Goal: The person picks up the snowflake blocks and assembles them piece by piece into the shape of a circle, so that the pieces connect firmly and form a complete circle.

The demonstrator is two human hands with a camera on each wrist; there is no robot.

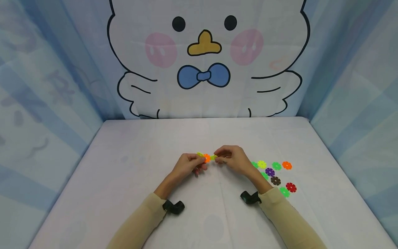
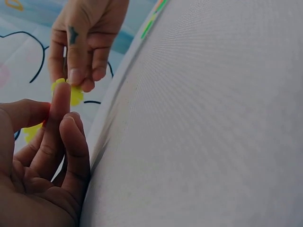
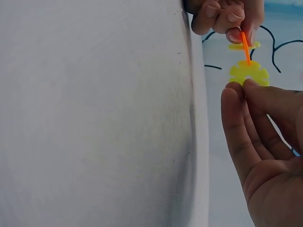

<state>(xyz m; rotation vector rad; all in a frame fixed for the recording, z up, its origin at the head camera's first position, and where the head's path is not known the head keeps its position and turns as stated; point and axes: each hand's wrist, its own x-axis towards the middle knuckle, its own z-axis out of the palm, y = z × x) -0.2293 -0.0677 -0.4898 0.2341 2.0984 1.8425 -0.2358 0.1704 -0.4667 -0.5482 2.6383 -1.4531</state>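
Observation:
Above the table, my left hand pinches an orange notched snowflake disc between thumb and finger. My right hand pinches a yellow snowflake disc by its rim. In the right wrist view this yellow disc meets the lower edge of the orange one, which stands edge-on and crosswise to it. Another yellow disc shows on the far side of the orange one, beside my left fingers, which partly cover it in the left wrist view.
Loose snowflake discs lie on the white table right of my right hand, among them a purple disc, a brown disc, a red disc and several green ones. A printed curtain hangs behind the table.

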